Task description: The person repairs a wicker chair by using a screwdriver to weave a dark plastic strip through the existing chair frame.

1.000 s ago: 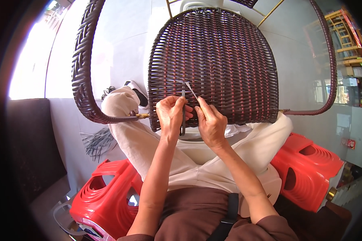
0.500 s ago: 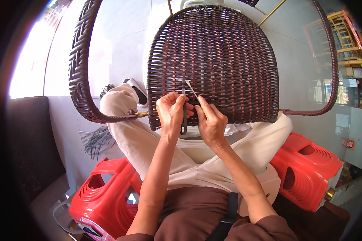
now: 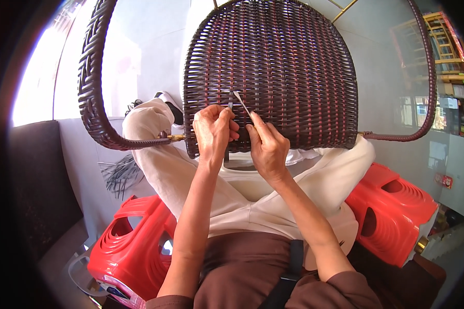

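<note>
A dark brown woven rattan chair panel (image 3: 294, 67), with reddish strands running through it, lies over my knees. Near its front left, my left hand (image 3: 211, 134) pinches a dark flat weaving strip (image 3: 231, 104); the strip's upper end meets the weave and its tail hangs below the fingers. My right hand (image 3: 269, 149) is closed round a thin metal tool (image 3: 243, 104) with a flat, widened tip. That tip rests at or just over the weave beside the strip's upper end; whether it goes under a strand I cannot tell. The tool's handle is hidden in my palm.
Wrapped chair arms curve past on the left (image 3: 91, 92) and right (image 3: 429, 77). Red plastic stools stand at my left (image 3: 129, 252) and right (image 3: 392, 206). Loose dark strips (image 3: 122, 175) lie on the floor at left, near a dark panel (image 3: 38, 180).
The chair panel has shifted slightly up and left in view, and both hands with it. The strip and the tool stay in the same grips.
</note>
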